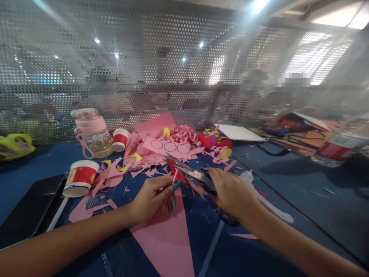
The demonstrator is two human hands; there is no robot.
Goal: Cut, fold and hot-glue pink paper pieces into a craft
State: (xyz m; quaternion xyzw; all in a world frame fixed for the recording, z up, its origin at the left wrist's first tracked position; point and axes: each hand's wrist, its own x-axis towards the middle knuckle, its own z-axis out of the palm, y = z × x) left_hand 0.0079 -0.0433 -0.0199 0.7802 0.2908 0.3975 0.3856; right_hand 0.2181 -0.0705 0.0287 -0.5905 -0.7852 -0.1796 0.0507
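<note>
My right hand (233, 192) is wrapped round the dark handles of a pair of scissors (193, 173), whose blades are spread and point away to the left. Between the fingertips of my left hand (152, 198), which has painted nails, a small piece of pink paper (175, 176) is pinched close to the blades. Under the left hand lies a long pink paper sheet (170, 246). Beyond the scissors, a pink strip with drawn circles (170, 147) rests on a heap of pink paper scraps (135, 152).
Two paper cups (80, 179), a water bottle (92, 134) and a black phone (31, 207) stand or lie on the left. To the right are a white handled tool (271, 206), a white pad (240, 132) and a clear bottle (334, 148). A perforated metal screen (173, 77) borders the blue table.
</note>
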